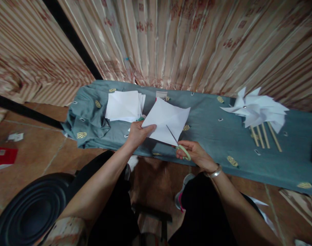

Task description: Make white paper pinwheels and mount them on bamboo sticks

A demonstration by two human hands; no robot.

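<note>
A square sheet of white paper (168, 118) is held up over the cloth-covered table by my left hand (140, 132), whose thumb presses on its near left corner. My right hand (193, 153) grips scissors with pale green handles (184, 152). One dark blade lies over the paper, pointing in from its near right corner toward the middle; the other blade is hidden beneath the sheet. Left of the held sheet lies a stack of white paper squares (124, 106).
Several white paper pinwheels (259, 107) on wooden sticks (265, 135) lie at the right on the green-grey cloth (209, 126). A small box (161, 95) sits behind the sheet. A black round stool (35, 212) stands at lower left, and a striped curtain (158, 41) hangs behind.
</note>
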